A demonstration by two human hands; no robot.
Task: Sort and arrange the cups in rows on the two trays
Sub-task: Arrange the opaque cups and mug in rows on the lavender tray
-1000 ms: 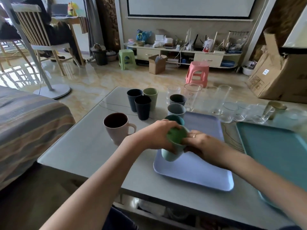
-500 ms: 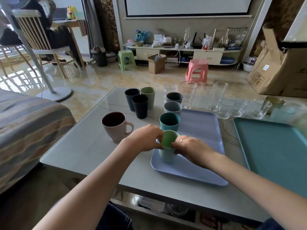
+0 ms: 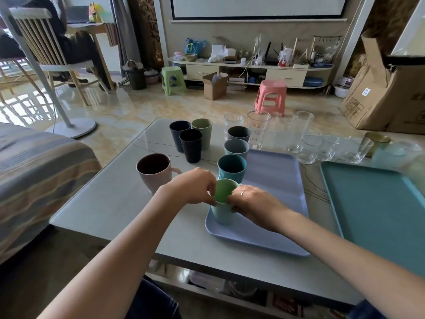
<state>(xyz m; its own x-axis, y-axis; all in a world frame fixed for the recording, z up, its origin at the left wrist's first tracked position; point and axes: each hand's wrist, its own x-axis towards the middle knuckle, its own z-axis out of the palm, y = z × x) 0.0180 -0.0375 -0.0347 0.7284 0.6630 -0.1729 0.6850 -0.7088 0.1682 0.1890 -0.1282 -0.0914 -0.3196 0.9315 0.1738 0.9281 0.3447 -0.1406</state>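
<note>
left hand (image 3: 193,186) and right hand (image 3: 251,202) are both grasping the green-lined cup (image 3: 223,204), standing at the lavender tray's (image 3: 276,180) near-left corner | three more cups are lining its left edge | three dark cups and one pink mug (image 3: 154,171) are waiting left | teal tray (image 3: 377,208) is lying right
</note>
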